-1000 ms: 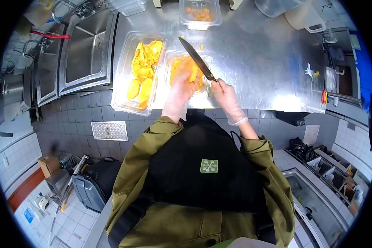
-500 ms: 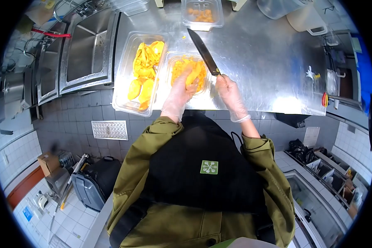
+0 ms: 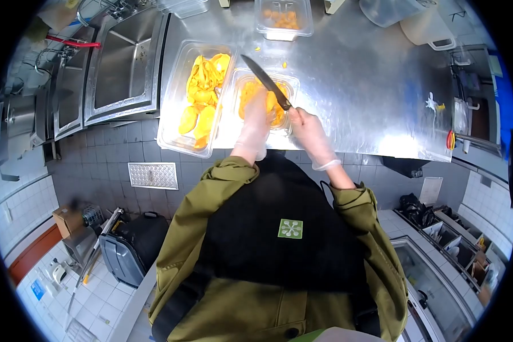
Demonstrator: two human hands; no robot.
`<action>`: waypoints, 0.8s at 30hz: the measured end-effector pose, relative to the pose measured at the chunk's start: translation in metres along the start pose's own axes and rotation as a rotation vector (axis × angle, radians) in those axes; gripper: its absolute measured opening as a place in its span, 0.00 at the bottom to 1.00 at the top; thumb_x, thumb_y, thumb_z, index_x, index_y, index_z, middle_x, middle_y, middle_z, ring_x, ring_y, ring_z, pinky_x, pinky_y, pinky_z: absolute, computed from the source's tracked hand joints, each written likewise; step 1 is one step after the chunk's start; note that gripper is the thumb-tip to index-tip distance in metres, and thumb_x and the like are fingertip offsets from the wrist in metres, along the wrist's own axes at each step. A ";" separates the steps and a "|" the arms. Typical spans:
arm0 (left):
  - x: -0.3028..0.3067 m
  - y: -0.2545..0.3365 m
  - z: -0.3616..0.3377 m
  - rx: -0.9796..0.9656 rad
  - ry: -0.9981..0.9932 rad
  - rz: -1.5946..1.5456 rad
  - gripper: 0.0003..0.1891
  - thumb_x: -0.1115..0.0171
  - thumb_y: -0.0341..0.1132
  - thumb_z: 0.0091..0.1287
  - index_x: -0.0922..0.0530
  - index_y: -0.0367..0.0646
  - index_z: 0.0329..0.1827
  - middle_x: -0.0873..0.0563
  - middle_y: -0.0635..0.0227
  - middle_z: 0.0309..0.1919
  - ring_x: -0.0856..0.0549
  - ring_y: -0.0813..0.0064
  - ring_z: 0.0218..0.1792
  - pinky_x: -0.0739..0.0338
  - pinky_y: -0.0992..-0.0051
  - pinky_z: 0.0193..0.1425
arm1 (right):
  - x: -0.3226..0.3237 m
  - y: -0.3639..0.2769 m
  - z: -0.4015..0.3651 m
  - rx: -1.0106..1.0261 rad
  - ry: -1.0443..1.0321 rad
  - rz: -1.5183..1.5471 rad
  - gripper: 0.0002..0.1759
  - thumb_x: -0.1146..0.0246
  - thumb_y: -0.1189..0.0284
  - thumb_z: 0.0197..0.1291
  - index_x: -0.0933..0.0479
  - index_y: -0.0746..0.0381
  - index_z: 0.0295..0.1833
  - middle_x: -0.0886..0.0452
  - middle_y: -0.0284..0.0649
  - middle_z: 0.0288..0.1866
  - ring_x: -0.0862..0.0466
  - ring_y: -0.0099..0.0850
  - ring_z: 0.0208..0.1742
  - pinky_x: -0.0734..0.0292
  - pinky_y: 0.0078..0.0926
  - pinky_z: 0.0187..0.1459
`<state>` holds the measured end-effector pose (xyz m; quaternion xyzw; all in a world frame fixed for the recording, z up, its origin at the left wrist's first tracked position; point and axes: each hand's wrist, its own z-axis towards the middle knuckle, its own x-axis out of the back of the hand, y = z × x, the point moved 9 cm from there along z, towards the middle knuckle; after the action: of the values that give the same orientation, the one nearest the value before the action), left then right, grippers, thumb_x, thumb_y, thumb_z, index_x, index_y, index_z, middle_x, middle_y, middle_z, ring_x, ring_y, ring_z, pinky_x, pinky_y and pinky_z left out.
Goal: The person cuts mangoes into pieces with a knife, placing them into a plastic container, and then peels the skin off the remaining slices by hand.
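Note:
My right hand (image 3: 308,128), in a clear glove, is closed round the handle of a large kitchen knife (image 3: 261,75). The blade points up and left across a clear square container (image 3: 296,85) of diced mango (image 3: 248,94). Over that container, my gloved left hand (image 3: 256,118) is closed on a piece of mango (image 3: 271,102). The knife's heel is right at this piece. To the left, a long clear container (image 3: 170,114) holds peeled mango pieces (image 3: 202,80).
A clear container (image 3: 282,34) with orange cubes stands at the back of the steel table (image 3: 365,97). Small yellow bits lie near the knife. Sinks (image 3: 122,68) adjoin on the left. Plastic jugs (image 3: 427,28) stand at the back right.
The knife has swung left, from beside the square container to across it, at the mango piece in my left hand. Another yellow bit now shows on the table.

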<state>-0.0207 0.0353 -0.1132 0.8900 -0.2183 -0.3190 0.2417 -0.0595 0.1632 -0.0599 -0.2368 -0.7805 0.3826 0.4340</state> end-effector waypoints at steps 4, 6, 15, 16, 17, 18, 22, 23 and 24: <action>-0.010 0.010 -0.010 -0.009 0.048 -0.047 0.12 0.52 0.41 0.70 0.27 0.46 0.49 0.22 0.74 0.36 0.24 0.83 0.34 0.31 0.83 0.36 | 0.006 0.000 -0.004 0.042 0.085 0.044 0.23 0.53 0.59 0.66 0.26 0.69 0.35 0.24 0.57 0.26 0.23 0.55 0.31 0.28 0.40 0.33; -0.007 0.006 -0.006 0.008 0.075 0.006 0.11 0.53 0.41 0.70 0.28 0.46 0.47 0.23 0.73 0.34 0.27 0.83 0.28 0.33 0.83 0.32 | -0.004 0.003 -0.002 0.040 0.041 -0.021 0.23 0.53 0.59 0.66 0.26 0.69 0.35 0.24 0.57 0.26 0.23 0.55 0.31 0.28 0.40 0.34; -0.008 -0.002 -0.007 0.048 -0.039 0.076 0.09 0.54 0.40 0.70 0.28 0.46 0.41 0.25 0.74 0.29 0.32 0.85 0.21 0.40 0.86 0.22 | 0.001 0.009 0.005 -0.010 -0.037 -0.043 0.25 0.54 0.57 0.67 0.25 0.71 0.36 0.23 0.59 0.30 0.23 0.54 0.35 0.28 0.39 0.39; -0.008 -0.001 -0.008 0.042 -0.027 0.077 0.09 0.54 0.40 0.70 0.28 0.46 0.40 0.25 0.74 0.28 0.32 0.85 0.21 0.40 0.86 0.22 | 0.001 0.009 0.005 -0.013 -0.041 -0.020 0.26 0.54 0.57 0.67 0.25 0.71 0.36 0.24 0.59 0.30 0.23 0.54 0.36 0.28 0.39 0.39; -0.006 -0.002 -0.006 0.038 -0.051 0.125 0.10 0.54 0.40 0.69 0.28 0.45 0.41 0.24 0.73 0.30 0.31 0.85 0.22 0.38 0.86 0.24 | 0.000 0.010 0.005 0.001 -0.044 -0.027 0.26 0.54 0.57 0.67 0.25 0.71 0.37 0.24 0.59 0.30 0.23 0.54 0.36 0.28 0.39 0.39; 0.000 -0.003 -0.003 0.034 -0.075 0.173 0.10 0.54 0.41 0.69 0.28 0.45 0.41 0.24 0.72 0.32 0.29 0.85 0.24 0.36 0.86 0.26 | -0.002 0.010 0.006 0.014 -0.047 -0.035 0.25 0.54 0.57 0.67 0.26 0.71 0.37 0.24 0.59 0.30 0.23 0.54 0.36 0.28 0.39 0.39; 0.014 -0.008 0.010 -0.017 0.013 0.177 0.13 0.53 0.41 0.68 0.26 0.43 0.45 0.22 0.69 0.39 0.24 0.82 0.34 0.29 0.82 0.36 | 0.003 0.011 0.002 -0.012 0.001 -0.019 0.25 0.54 0.57 0.67 0.26 0.71 0.37 0.24 0.59 0.29 0.22 0.54 0.35 0.28 0.39 0.38; 0.011 -0.005 0.011 -0.107 -0.008 0.245 0.13 0.53 0.41 0.68 0.26 0.42 0.46 0.22 0.68 0.40 0.23 0.81 0.36 0.29 0.81 0.37 | 0.002 0.010 0.003 -0.004 0.010 -0.015 0.25 0.54 0.57 0.67 0.26 0.70 0.37 0.24 0.59 0.29 0.22 0.54 0.35 0.28 0.39 0.38; 0.005 -0.001 0.010 -0.195 -0.029 0.313 0.14 0.52 0.40 0.68 0.27 0.41 0.48 0.22 0.68 0.41 0.23 0.80 0.38 0.28 0.81 0.38 | 0.000 0.010 0.003 0.002 0.020 -0.011 0.25 0.54 0.57 0.67 0.26 0.70 0.36 0.24 0.58 0.28 0.22 0.54 0.34 0.28 0.39 0.38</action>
<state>-0.0232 0.0307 -0.1231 0.8127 -0.3257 -0.3099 0.3706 -0.0614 0.1681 -0.0691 -0.2357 -0.7769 0.3788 0.4442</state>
